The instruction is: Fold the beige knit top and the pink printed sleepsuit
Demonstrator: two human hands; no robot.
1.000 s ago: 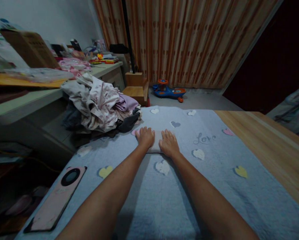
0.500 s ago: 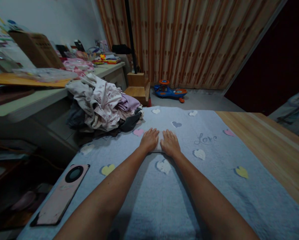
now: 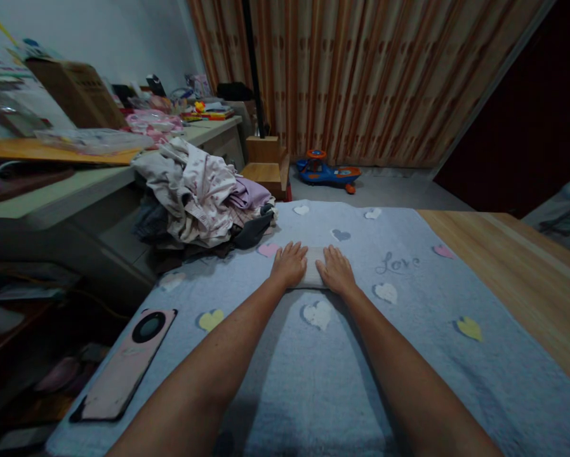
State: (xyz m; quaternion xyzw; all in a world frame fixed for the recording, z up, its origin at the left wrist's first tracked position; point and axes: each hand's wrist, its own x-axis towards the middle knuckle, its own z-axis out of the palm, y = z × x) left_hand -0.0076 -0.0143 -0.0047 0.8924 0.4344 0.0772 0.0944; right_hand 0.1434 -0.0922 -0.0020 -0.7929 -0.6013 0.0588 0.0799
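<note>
A small folded pale cloth (image 3: 313, 270) lies on a light blue blanket (image 3: 409, 355) printed with hearts and the word "Love". My left hand (image 3: 291, 263) rests flat on the cloth's left side, fingers stretched forward. My right hand (image 3: 335, 269) lies flat on its right side, fingers also extended. Both hands press down side by side, almost touching, and cover most of the cloth. Only a narrow strip of it shows between them.
A heap of crumpled clothes (image 3: 199, 197) sits at the blanket's far left. A phone in a pink case (image 3: 125, 365) lies near the left edge. Bare wood (image 3: 518, 266) runs along the right. A cluttered desk (image 3: 99, 152), wooden stool (image 3: 266, 166), toy car (image 3: 327, 171) and curtains stand beyond.
Both hands stay flat on the folded cloth and have drawn slightly closer together. The view has shifted a little to the left.
</note>
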